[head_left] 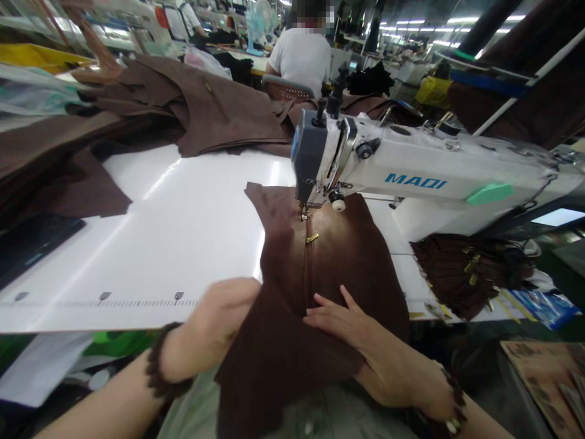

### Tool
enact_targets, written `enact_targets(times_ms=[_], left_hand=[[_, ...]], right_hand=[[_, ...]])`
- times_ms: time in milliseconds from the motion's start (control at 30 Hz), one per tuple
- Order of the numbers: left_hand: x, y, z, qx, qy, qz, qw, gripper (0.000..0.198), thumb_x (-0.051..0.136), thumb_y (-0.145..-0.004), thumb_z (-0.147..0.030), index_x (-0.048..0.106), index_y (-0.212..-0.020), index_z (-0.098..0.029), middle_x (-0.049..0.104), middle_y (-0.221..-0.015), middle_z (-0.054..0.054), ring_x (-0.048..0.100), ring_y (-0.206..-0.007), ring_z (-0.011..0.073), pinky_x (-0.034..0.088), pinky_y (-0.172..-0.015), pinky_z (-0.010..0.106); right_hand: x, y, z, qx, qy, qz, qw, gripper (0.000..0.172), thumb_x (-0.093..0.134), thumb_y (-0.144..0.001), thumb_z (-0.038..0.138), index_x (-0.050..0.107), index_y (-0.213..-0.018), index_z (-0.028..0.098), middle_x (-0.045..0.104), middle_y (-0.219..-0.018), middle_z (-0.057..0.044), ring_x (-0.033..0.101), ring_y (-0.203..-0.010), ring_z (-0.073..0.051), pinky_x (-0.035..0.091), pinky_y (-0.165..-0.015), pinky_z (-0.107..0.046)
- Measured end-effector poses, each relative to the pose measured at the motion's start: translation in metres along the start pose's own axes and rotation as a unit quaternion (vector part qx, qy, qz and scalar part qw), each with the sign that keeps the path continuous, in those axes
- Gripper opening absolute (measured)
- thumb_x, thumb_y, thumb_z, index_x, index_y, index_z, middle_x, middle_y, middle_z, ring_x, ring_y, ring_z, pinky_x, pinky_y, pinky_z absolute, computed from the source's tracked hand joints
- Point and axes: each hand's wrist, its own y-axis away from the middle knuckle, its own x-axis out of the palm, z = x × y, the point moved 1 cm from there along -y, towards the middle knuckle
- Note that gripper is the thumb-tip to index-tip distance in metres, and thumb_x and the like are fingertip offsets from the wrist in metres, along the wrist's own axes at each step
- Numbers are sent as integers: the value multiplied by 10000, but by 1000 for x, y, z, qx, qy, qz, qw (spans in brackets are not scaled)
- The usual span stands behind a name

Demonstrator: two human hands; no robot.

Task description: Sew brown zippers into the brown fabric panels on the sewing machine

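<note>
A brown fabric piece (347,250) with a zipper (309,262) lies under the needle of a white sewing machine (411,167). My left hand (214,323) is closed on the fabric's left edge near the table's front, fingers tucked under the cloth. My right hand (340,317) lies flat on the fabric just right of the zipper, fingers stretched out and pressing the cloth down. The zipper's brass pull (312,238) sits a little below the presser foot.
A pile of brown garments (192,103) covers the back left of the white table (173,225). A bundle of brown zippers (470,271) lies at the right. A dark flat item (31,241) rests at the left edge. A person in white (301,55) sits beyond.
</note>
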Motion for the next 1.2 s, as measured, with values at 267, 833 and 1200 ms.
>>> enact_targets(times_ms=[267, 833, 1200], left_hand=[[-10, -55, 55, -9, 19, 225, 974, 402, 640, -792, -387, 582, -1120, -161, 583, -1181, 90, 589, -1037, 211, 470, -893, 317], [58, -17, 51, 22, -55, 241, 969, 800, 638, -701, -541, 399, -1291, -57, 370, -1352, 260, 335, -1279, 335, 338, -1017, 511], [66, -18, 38, 32, -103, 255, 961, 760, 618, -704, -568, 493, -1233, -38, 436, -1298, 267, 399, -1226, 376, 358, -1002, 520]], right_hand=[[-6, -4, 5, 2, 33, 36, 999, 617, 565, -766, 508, 425, -1312, 258, 441, -1337, -85, 250, -1328, -284, -22, -1070, -586], [4, -57, -49, 61, 277, -210, 936, 416, 345, -910, 312, 434, -1279, 141, 398, -1372, -81, 314, -1263, -258, 224, -1041, -550], [-10, -79, -53, 95, 330, -249, 906, 416, 399, -899, 319, 429, -1300, 212, 445, -1295, -108, 454, -1051, -237, 358, -831, -403]])
